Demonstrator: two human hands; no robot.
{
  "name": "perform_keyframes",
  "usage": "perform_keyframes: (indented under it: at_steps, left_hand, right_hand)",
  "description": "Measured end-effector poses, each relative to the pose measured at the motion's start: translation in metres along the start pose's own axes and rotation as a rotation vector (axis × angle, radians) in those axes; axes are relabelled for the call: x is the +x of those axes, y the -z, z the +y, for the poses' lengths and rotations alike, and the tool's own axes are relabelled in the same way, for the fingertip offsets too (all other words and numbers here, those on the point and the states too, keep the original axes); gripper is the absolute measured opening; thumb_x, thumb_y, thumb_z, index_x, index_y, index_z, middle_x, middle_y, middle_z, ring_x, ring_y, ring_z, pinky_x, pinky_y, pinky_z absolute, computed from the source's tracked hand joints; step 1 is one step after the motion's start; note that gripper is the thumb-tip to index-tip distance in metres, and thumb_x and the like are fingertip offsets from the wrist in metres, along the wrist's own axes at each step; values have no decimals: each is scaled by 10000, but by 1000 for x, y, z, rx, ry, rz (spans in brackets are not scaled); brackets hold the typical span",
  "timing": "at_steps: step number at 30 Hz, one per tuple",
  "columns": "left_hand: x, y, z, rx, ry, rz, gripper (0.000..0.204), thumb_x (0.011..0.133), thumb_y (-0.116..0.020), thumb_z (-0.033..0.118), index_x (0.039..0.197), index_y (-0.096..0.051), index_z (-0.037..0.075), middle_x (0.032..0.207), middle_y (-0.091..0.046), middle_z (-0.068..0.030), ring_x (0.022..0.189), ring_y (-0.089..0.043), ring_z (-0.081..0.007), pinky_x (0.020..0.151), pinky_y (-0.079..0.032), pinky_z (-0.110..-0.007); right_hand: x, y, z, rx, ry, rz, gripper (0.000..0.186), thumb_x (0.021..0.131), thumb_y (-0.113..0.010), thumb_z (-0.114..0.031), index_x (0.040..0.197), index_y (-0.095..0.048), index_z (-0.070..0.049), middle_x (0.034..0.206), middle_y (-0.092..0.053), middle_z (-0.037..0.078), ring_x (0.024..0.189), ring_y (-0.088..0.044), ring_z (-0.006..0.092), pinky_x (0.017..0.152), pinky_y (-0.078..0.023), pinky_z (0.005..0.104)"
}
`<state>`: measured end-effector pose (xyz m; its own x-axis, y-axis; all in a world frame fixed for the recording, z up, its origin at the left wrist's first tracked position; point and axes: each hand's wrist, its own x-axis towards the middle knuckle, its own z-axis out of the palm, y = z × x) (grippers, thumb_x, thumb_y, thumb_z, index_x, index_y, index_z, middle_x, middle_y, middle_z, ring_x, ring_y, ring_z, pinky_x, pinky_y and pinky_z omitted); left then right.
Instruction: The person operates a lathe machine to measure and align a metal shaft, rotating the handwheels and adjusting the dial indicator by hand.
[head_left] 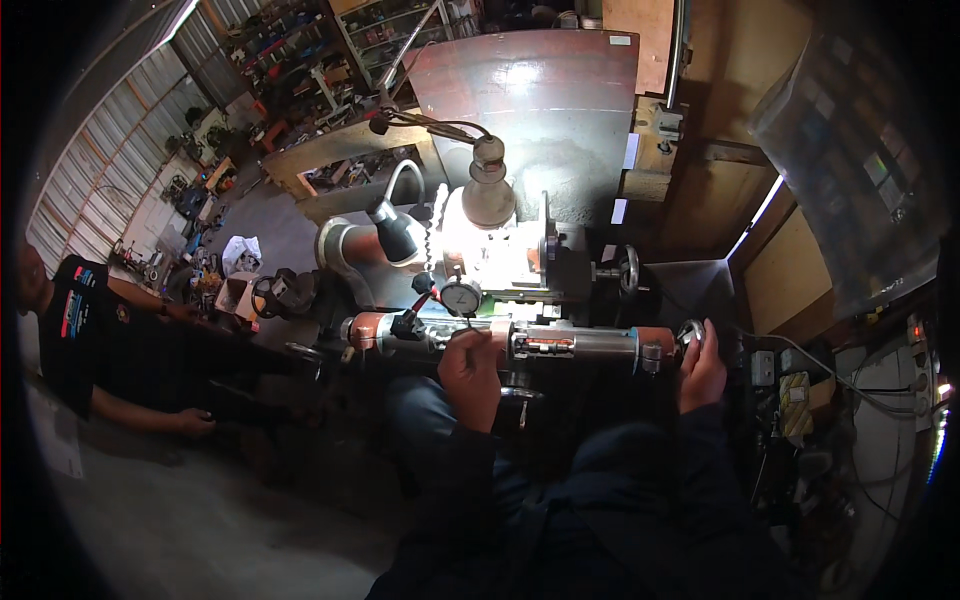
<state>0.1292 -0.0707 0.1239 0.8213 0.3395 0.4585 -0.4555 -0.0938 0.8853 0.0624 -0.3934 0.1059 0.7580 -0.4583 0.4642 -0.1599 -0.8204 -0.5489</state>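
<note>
From the head view, the left hand [470, 378] is up against the long horizontal silver metal cylinder with reddish-brown end sections [607, 345], fingers bunched close together right below the round pale-faced dial gauge [461, 298]. Can't tell if they're actually pinching anything, the fingertips are kinda lost in there. The right hand [704, 374] is well apart from it, curled onto the small round shiny metal handwheel [692, 331] at the cylinder's right end.

The cylinder runs crosswise along the near side of the machine, right in front of the person, with a slot near its middle showing metal bits inside. A red-and-black jointed holder [424, 287] sits just left of the gauge. Behind that, a black lamp on a curved pale neck [398, 232] hangs near the brightly lit machine head [490, 250], and there's a bigger spoked metal handwheel [629, 270] off to the right. A large reddish-grey sheet panel [520, 85] stands behind the lot. Over on the left, another person in a black printed T-shirt [78, 330] is near the machine, well clear of the person's own hands.
</note>
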Motion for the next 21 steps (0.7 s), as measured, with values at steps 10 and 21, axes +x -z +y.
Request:
perform_keyframes:
  at_steps: [10, 21]
  left_hand:
    - [8, -29, -23, -173, 9, -76, 200, 811, -719, -96, 900, -572, 7, 917, -634, -50, 810, -592, -90, 738, -499, -238]
    - [1, -28, -25, -40, -12, -178, 166, 805, -705, -84, 873, -586, 10, 893, -646, -54, 818, -616, -116, 756, -514, -248]
  right_hand:
    - [-60, -43, 48, 161, -313, 69, 524, 985, -504, -441, 1314, -516, -33, 1027, -689, 244, 949, -665, 463, 743, -539, 514]
    - [-88, -93, 91, 51, -288, 245, 536, 953, -563, -454, 1229, -530, 4, 989, -660, 243, 889, -638, 476, 733, -508, 534]
